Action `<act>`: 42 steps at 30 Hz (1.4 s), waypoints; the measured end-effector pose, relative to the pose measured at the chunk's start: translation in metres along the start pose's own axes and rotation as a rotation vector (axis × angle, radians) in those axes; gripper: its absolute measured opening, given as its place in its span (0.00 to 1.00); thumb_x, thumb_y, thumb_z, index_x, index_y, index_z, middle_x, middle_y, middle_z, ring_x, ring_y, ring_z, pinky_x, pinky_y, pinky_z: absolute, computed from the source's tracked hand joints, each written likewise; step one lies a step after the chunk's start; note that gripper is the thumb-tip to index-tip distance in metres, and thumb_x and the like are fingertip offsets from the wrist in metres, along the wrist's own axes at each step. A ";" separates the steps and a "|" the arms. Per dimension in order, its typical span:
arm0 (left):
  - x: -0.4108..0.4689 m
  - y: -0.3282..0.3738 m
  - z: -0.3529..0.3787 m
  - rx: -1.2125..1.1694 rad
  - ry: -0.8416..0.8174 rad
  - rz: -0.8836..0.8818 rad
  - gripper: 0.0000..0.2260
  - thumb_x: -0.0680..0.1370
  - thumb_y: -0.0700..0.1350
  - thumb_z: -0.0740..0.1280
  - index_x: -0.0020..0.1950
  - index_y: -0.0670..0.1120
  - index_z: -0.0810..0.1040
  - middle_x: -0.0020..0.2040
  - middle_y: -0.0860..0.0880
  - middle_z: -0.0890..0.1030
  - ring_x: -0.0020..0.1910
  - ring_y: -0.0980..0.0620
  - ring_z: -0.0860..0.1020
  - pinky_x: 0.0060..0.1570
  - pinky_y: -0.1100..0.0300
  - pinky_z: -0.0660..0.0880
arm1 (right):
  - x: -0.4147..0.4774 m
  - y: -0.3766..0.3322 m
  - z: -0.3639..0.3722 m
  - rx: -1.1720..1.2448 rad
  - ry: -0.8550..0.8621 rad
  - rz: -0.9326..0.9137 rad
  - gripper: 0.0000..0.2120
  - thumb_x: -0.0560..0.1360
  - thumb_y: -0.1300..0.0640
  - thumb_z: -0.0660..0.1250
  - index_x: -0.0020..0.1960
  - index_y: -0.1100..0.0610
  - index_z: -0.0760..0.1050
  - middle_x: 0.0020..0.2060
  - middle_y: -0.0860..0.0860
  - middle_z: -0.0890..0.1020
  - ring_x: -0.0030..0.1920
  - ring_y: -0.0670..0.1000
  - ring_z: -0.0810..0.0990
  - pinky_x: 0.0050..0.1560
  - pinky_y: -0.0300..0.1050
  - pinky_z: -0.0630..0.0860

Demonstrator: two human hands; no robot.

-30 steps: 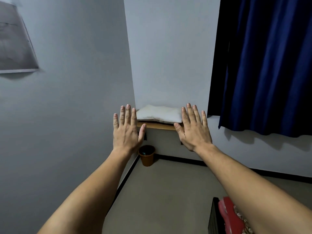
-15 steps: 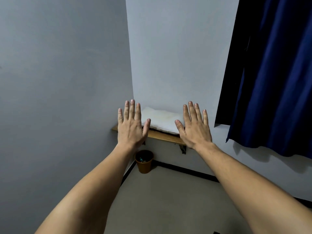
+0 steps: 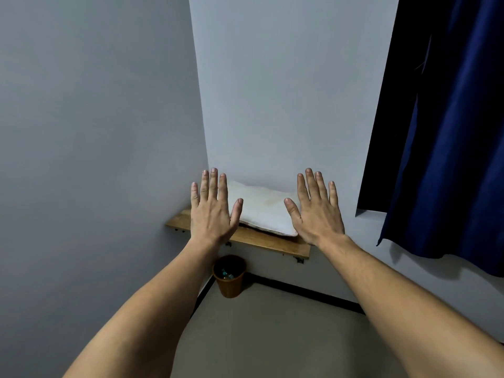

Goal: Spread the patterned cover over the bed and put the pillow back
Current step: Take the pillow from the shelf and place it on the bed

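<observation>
Pillow (image 3: 263,211): white, mid-frame, lying on wooden shelf (image 3: 259,238) in the wall corner. Left hand (image 3: 211,211), right hand (image 3: 317,211): flat, fingers spread, holding nothing, flanking it. Risk: a one-sided grab could drag it off toward waste bin (image 3: 230,276) below.

A wooden shelf (image 3: 272,242) is fixed to the pale grey rear wall (image 3: 286,91) in the corner, carried on small dark brackets (image 3: 298,260). A brown waste bin (image 3: 230,288) is set on the floor (image 3: 272,336) below it, with small items seen inside. A dark blue curtain (image 3: 450,132) is hung at the right. A black skirting strip (image 3: 305,290) is run along the wall's foot
</observation>
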State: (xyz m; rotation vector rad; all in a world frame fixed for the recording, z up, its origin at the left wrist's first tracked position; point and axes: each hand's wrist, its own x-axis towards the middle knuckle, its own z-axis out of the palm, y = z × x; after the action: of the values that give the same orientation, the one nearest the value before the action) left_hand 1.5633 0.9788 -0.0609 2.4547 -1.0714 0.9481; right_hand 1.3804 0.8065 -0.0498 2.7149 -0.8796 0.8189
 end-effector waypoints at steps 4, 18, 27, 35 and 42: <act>0.049 -0.006 0.038 -0.014 -0.005 -0.003 0.35 0.82 0.63 0.43 0.83 0.43 0.47 0.83 0.43 0.44 0.81 0.45 0.38 0.79 0.42 0.43 | 0.054 0.010 0.026 -0.001 -0.001 0.019 0.34 0.81 0.36 0.35 0.81 0.54 0.38 0.81 0.53 0.39 0.80 0.53 0.35 0.78 0.58 0.37; 0.143 -0.015 0.161 -0.016 -0.066 -0.104 0.35 0.82 0.63 0.44 0.82 0.42 0.50 0.82 0.41 0.47 0.81 0.44 0.41 0.79 0.42 0.45 | 0.165 0.048 0.129 0.015 -0.072 0.031 0.34 0.83 0.37 0.39 0.82 0.56 0.41 0.81 0.54 0.41 0.80 0.54 0.38 0.79 0.58 0.38; 0.197 0.002 0.228 -0.097 -0.187 -0.389 0.33 0.83 0.62 0.47 0.81 0.43 0.55 0.81 0.40 0.56 0.81 0.41 0.51 0.77 0.40 0.53 | 0.234 0.080 0.192 0.009 -0.138 -0.034 0.35 0.82 0.37 0.40 0.82 0.57 0.42 0.81 0.54 0.42 0.80 0.54 0.38 0.79 0.58 0.39; 0.203 0.035 0.280 -0.219 -0.234 -0.678 0.34 0.83 0.62 0.49 0.82 0.41 0.52 0.82 0.40 0.53 0.81 0.40 0.48 0.76 0.41 0.52 | 0.297 0.102 0.235 0.002 -0.219 -0.131 0.34 0.83 0.38 0.40 0.82 0.56 0.44 0.82 0.54 0.45 0.81 0.54 0.40 0.79 0.57 0.39; 0.196 0.040 0.323 -0.339 -0.257 -1.022 0.34 0.83 0.62 0.49 0.82 0.41 0.51 0.82 0.39 0.52 0.81 0.39 0.48 0.77 0.41 0.52 | 0.349 0.091 0.286 0.012 -0.310 -0.224 0.33 0.83 0.39 0.40 0.82 0.55 0.44 0.82 0.53 0.46 0.81 0.54 0.41 0.79 0.56 0.38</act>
State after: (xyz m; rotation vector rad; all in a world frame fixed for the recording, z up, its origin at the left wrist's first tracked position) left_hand 1.7789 0.6845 -0.1667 2.3600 0.0664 0.1119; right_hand 1.6914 0.4702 -0.0964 2.9284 -0.6039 0.3676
